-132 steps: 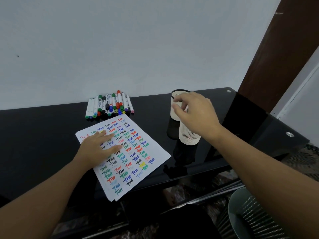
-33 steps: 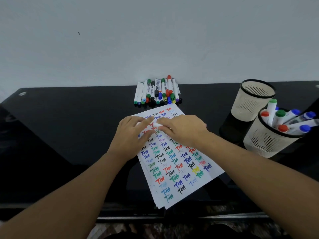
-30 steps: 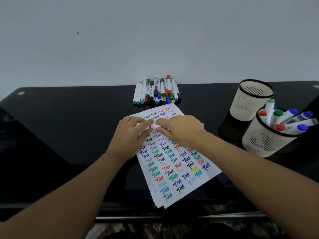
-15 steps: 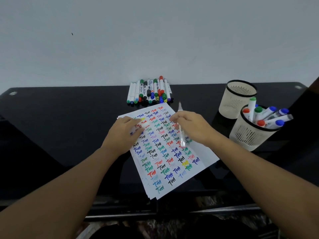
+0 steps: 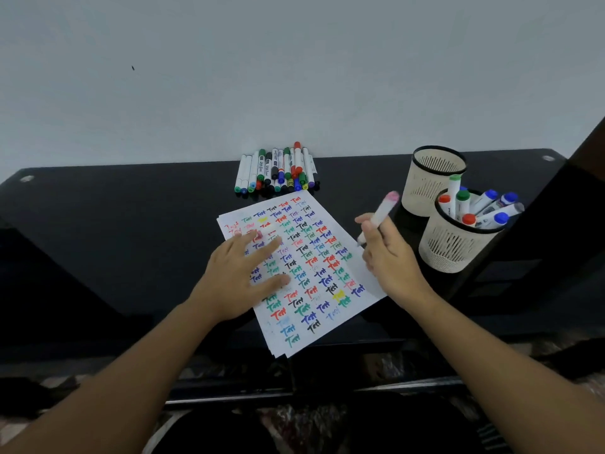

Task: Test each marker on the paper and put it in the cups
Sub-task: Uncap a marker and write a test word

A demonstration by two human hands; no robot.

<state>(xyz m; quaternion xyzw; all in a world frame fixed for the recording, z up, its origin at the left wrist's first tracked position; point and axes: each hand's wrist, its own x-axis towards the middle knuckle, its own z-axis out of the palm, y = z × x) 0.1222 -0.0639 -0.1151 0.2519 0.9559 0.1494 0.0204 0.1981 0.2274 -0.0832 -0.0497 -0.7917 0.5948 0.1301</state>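
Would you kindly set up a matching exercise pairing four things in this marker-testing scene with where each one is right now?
Things:
1. left hand
2. pink-tipped marker
3. far cup
4. near cup

Places or states:
A. holds several capped markers
B. gripped in the right hand, over the right edge of the paper
C. no markers showing in it
D. resting flat on the paper, fingers spread

Pairs: 1-D, 2-B, 3-C, 4-A
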